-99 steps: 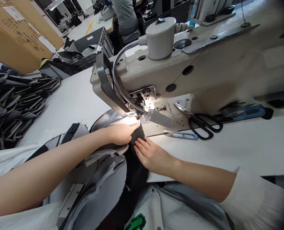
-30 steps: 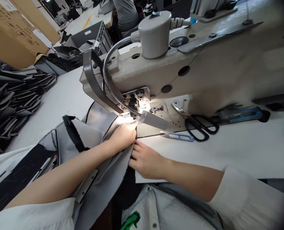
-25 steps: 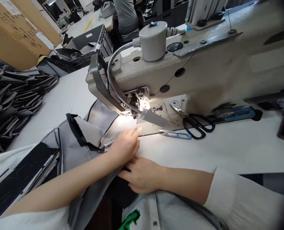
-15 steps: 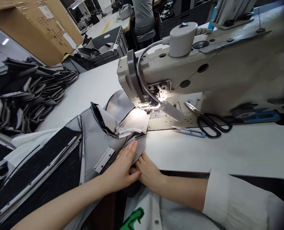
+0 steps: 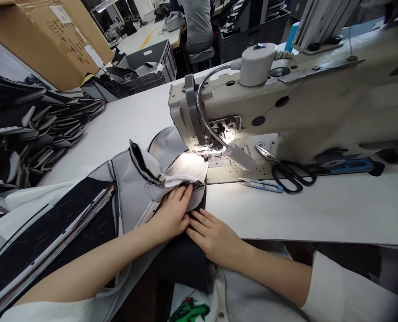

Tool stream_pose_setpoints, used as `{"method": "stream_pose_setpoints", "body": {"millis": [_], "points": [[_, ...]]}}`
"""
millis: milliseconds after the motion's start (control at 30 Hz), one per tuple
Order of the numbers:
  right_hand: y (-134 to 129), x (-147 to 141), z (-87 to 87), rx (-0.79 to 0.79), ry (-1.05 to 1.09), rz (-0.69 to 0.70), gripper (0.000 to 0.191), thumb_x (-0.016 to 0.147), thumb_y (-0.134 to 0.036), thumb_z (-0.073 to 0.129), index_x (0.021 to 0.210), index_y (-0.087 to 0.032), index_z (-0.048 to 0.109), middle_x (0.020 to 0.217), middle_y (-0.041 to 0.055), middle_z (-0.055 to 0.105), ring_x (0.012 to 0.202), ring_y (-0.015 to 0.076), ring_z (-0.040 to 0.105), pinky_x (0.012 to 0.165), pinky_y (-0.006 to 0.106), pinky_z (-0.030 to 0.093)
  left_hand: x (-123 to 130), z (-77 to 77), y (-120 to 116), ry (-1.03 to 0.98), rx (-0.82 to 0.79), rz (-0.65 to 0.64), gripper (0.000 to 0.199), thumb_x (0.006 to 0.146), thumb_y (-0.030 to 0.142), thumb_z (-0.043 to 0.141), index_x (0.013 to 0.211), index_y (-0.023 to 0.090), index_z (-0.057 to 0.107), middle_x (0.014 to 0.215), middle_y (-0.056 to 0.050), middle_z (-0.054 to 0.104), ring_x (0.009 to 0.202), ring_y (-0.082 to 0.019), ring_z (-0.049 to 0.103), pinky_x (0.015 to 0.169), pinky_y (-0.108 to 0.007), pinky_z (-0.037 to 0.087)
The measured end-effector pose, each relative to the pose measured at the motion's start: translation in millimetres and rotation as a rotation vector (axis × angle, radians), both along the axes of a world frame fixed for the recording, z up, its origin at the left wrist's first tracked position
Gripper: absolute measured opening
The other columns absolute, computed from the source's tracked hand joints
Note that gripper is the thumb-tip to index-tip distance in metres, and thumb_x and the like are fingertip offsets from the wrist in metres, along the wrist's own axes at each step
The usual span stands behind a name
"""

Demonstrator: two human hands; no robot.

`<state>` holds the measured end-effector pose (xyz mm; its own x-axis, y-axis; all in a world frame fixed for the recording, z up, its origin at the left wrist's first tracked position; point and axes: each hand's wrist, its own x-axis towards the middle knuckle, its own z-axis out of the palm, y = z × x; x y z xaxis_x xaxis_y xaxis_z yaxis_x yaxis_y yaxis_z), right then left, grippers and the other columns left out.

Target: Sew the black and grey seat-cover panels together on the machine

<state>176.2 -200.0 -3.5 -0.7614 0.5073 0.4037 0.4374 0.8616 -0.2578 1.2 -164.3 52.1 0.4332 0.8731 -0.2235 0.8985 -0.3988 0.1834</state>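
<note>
A sewn grey and black fabric cover (image 5: 127, 188) lies across the table, one end under the lit needle area of a sewing machine (image 5: 215, 134). My left hand (image 5: 174, 210) is closed on the cover's folded edge, just in front of the machine, its fingertips partly inside the fold. Beside it, my right hand (image 5: 215, 235) has its fingers stretched out against a black fabric flap (image 5: 182, 259) that hangs over the table's front edge. The fingertips of both hands are close together. The layers beneath my left fingers are hidden.
Black-handled scissors (image 5: 291, 176) and blue thread snips (image 5: 264, 184) lie right of the needle area. A pile of black and grey fabric pieces (image 5: 34, 129) is at left. Behind stand a cardboard box (image 5: 58, 40), a grey crate (image 5: 167, 62) and a seated person (image 5: 199, 27).
My right hand has drawn back slightly and its fingers have straightened. My left hand has moved up into the fold. The black flap now shows below both hands.
</note>
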Motion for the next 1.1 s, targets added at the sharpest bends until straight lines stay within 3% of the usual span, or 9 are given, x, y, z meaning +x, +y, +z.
{"method": "stream_pose_setpoints", "body": {"millis": [100, 200, 333, 433, 600, 700, 800, 967, 1100], "points": [[0, -3, -7.0, 0.064, -0.048, -0.119, 0.039, 0.085, -0.021, 0.049, 0.122, -0.010, 0.053, 0.126, 0.0191, 0.053, 0.122, 0.0294, 0.045, 0.103, 0.046, 0.035, 5, -10.9, -1, 0.091, 0.096, -0.024, 0.076, 0.070, 0.007, 0.046, 0.143, 0.013, 0.025, 0.139, -0.016, 0.035, 0.126, -0.031, 0.032, 0.103, -0.048, 0.032], [-1, -15, -5.2, 0.139, -0.069, -0.181, 0.034, 0.087, -0.018, 0.045, 0.117, -0.007, 0.056, 0.120, 0.0222, 0.057, 0.116, 0.0315, 0.052, 0.097, 0.049, 0.040, 4, -15.0, 5, 0.077, 0.147, -0.042, 0.069, 0.073, 0.002, 0.041, 0.139, 0.019, 0.035, 0.131, -0.014, 0.043, 0.118, -0.028, 0.040, 0.098, -0.045, 0.038], [-1, -23, 1.2, 0.276, -0.054, -0.063, 0.028, 0.086, -0.014, 0.043, 0.102, -0.003, 0.063, 0.104, 0.0226, 0.065, 0.098, 0.0304, 0.062, 0.085, 0.046, 0.048, -5, -13.4, 14, -0.060, 0.101, -0.059, 0.061, 0.073, -0.002, 0.034, 0.125, 0.022, 0.053, 0.092, -0.006, 0.057, 0.088, -0.018, 0.054, 0.080, -0.030, 0.048], [2, -12, 4.4, 0.262, -0.066, 0.022, 0.023, 0.084, -0.011, 0.044, 0.095, -0.005, 0.064, 0.098, 0.0202, 0.067, 0.093, 0.0274, 0.064, 0.083, 0.041, 0.049, -8, -10.1, 10, -0.027, 0.122, -0.120, 0.057, 0.075, 0.001, 0.033, 0.125, 0.018, 0.053, 0.078, -0.005, 0.056, 0.075, -0.016, 0.055, 0.071, -0.026, 0.050], [6, 9, -2.7, 0.177, -0.016, -0.006, 0.024, 0.089, -0.016, 0.043, 0.104, -0.010, 0.061, 0.110, 0.0142, 0.064, 0.109, 0.0247, 0.057, 0.100, 0.041, 0.040, 1, -10.9, 3, 0.192, 0.165, -0.156, 0.056, 0.085, 0.024, 0.040, 0.136, 0.003, 0.035, 0.082, -0.011, 0.060, 0.076, -0.023, 0.059, 0.065, -0.031, 0.052], [4, 7, -8.0, 0.194, 0.013, -0.058, 0.029, 0.089, -0.018, 0.044, 0.111, -0.008, 0.059, 0.115, 0.0152, 0.062, 0.112, 0.0270, 0.055, 0.100, 0.043, 0.041, 4, -14.4, 6, 0.234, 0.129, -0.172, 0.050, 0.086, 0.018, 0.037, 0.134, 0.005, 0.039, 0.084, -0.012, 0.062, 0.078, -0.023, 0.061, 0.067, -0.031, 0.052], [-1, -4, -8.3, 0.249, 0.028, -0.095, 0.028, 0.087, -0.015, 0.044, 0.105, -0.005, 0.062, 0.107, 0.0187, 0.065, 0.104, 0.0282, 0.060, 0.094, 0.045, 0.045, 5, -15.3, 10, 0.224, 0.080, -0.171, 0.048, 0.085, 0.015, 0.037, 0.133, 0.008, 0.041, 0.088, -0.013, 0.064, 0.081, -0.022, 0.061, 0.071, -0.031, 0.052], [-8, -15, -5.2, 0.301, 0.004, -0.080, 0.027, 0.085, -0.012, 0.044, 0.100, -0.001, 0.063, 0.100, 0.0237, 0.066, 0.095, 0.0300, 0.064, 0.085, 0.049, 0.050, 9, -7.6, 19, 0.172, -0.110, -0.164, 0.051, 0.083, 0.014, 0.039, 0.133, 0.008, 0.039, 0.098, -0.014, 0.064, 0.088, -0.024, 0.062, 0.074, -0.035, 0.052], [-9, -14, -5.2, 0.299, 0.025, -0.079, 0.027, 0.085, -0.013, 0.043, 0.099, -0.002, 0.063, 0.099, 0.0232, 0.067, 0.095, 0.0298, 0.064, 0.084, 0.048, 0.050, 12, -4.1, 23, 0.142, -0.170, -0.184, 0.051, 0.083, 0.014, 0.037, 0.134, 0.007, 0.038, 0.101, -0.015, 0.064, 0.095, -0.025, 0.061, 0.081, -0.036, 0.050]]}}
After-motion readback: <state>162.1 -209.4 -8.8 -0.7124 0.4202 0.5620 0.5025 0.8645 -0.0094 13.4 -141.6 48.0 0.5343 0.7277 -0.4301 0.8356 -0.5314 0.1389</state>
